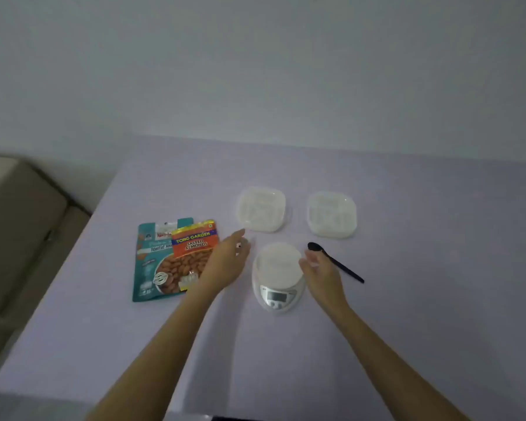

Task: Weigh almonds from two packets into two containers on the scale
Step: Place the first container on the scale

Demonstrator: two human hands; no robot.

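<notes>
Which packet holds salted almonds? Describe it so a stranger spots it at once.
On the lilac table, look left of the white scale, where two packets overlap. The salted almonds packet is the smaller one lying on top, orange, unlike the larger teal packet beneath.

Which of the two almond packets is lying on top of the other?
The smaller orange packet, marked Salted Almonds, is on top. It covers the right part of the larger teal packet, which lies beneath it.
</notes>
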